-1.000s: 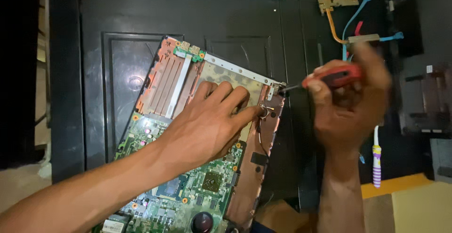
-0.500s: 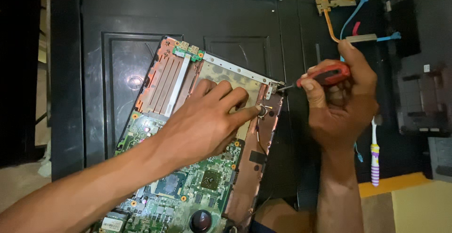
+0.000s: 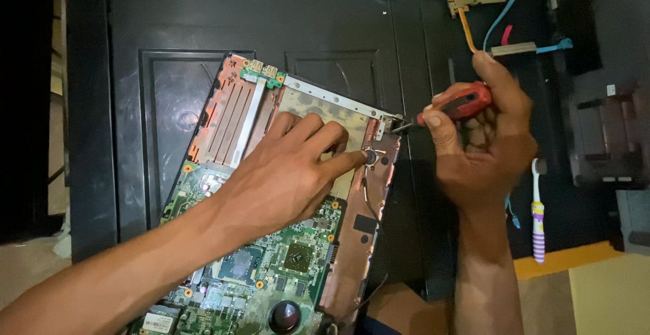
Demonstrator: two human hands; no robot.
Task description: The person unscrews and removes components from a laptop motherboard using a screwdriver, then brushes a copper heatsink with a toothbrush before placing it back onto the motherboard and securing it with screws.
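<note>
screwdriver tip (image 3: 401,127) has dropped onto the hinge corner; right hand (image 3: 484,138) clamped on red screwdriver (image 3: 457,105) | left hand (image 3: 288,172) spread open, pressing laptop chassis (image 3: 352,240)

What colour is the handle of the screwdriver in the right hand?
Red with a black inset, on the screwdriver in the right hand; seen in the head view.

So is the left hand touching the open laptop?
Touching. The head view shows the left hand lying flat on the opened laptop, with its fingertips pressed near the hinge corner.
</note>
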